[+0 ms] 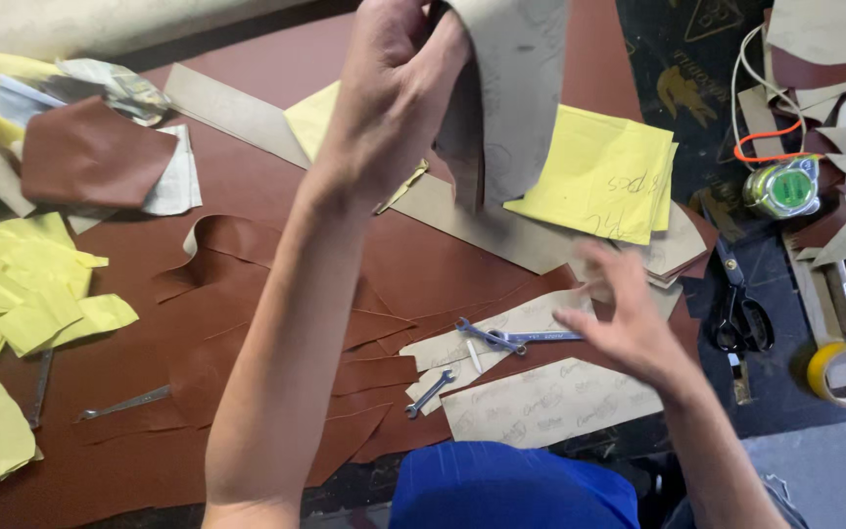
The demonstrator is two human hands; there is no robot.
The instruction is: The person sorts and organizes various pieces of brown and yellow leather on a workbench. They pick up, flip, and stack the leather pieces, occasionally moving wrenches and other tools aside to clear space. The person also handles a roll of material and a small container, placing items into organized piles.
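The left hand (394,83) is raised high at the far middle, fingers closed in a pinch, its bare forearm running up from the near edge. The right hand (629,318) hovers low at right, fingers spread and blurred

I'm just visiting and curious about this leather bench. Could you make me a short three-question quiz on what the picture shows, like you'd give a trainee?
1. True or false: the left hand holds a curled beige-backed leather piece up above the table.
2. Which tools lie just left of the right hand? A) two wrenches B) a hammer C) a paintbrush
3. What black-handled tool lies on the dark mat to the right of that hand?

Key
1. True; the fingers pinch its edge.
2. A: a larger wrench and a smaller wrench rest on pale pattern pieces.
3. Scissors, near a roll of yellow tape.
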